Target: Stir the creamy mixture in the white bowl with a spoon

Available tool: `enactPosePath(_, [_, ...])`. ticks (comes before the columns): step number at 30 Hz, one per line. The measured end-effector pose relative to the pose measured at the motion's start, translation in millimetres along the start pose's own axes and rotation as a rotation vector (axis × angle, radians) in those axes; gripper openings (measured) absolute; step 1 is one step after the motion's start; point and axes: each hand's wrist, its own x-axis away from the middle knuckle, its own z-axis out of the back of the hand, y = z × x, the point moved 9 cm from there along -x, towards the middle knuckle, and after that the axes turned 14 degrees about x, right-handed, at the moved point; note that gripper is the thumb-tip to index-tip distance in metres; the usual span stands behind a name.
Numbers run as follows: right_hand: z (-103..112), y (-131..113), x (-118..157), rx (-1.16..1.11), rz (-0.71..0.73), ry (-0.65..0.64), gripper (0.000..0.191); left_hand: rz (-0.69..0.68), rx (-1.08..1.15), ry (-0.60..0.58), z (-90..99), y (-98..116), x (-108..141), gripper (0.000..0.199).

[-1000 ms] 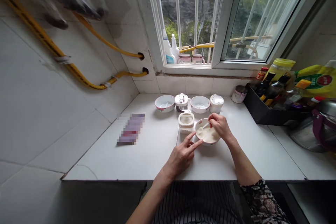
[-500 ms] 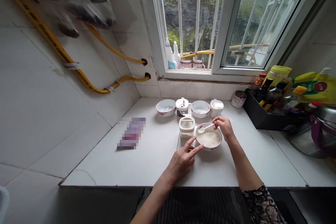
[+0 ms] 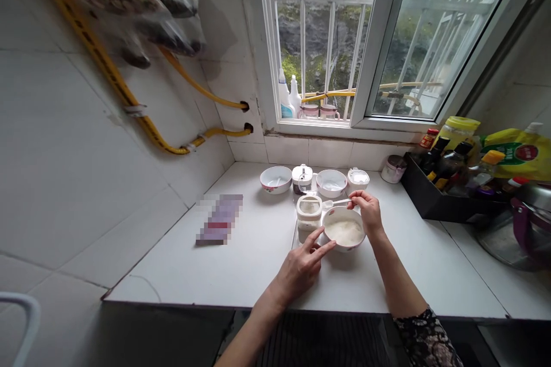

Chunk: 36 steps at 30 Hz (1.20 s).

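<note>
Between my hands on the counter is a white bowl [image 3: 349, 247] holding a pale, whitish substance [image 3: 345, 231], powder or paste, I cannot tell which. My left hand [image 3: 302, 266] has its index and middle fingers stretched apart, their tips touching the bowl's left rim. Pinched in my right hand [image 3: 368, 213] is a small white spoon [image 3: 338, 203], held level above the bowl's far edge. The spoon's head points left, close to a white lidded seasoning jar [image 3: 309, 219] beside the bowl.
Behind stand two more bowls [image 3: 276, 188] [image 3: 331, 190] and two lidded seasoning jars [image 3: 302, 174] [image 3: 358, 177]. A black box [image 3: 434, 200] of bottles and a metal pot [image 3: 499, 241] occupy the right. A blurred-out purple object [image 3: 221, 221] lies left.
The spoon has lifted from inside the bowl to above its far rim, levelling and shifting toward the jar. My left hand stays at the bowl's rim. The whole view has shifted slightly.
</note>
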Motion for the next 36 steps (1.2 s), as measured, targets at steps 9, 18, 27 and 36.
enactPosePath(9, [-52.8, -60.2, 48.9, 0.537, 0.774, -0.159, 0.013, 0.012, 0.005, -0.006, -0.6, -1.5, 0.7, 0.069])
enactPosePath(18, [7.2, -37.0, 19.3, 0.408, 0.392, 0.015, 0.012, 0.006, 0.001, -0.020, 0.2, 1.3, -1.1, 0.069])
enactPosePath(27, [-21.6, -25.1, 20.8, 0.607, 0.426, -0.164, 0.014, 0.011, -0.009, -0.009, 0.2, -1.2, 1.5, 0.066])
enactPosePath(36, [1.0, -3.9, 9.1, 0.328, 0.099, -0.093, 0.013, 0.029, 0.000, -0.021, -0.2, -3.3, 1.9, 0.066])
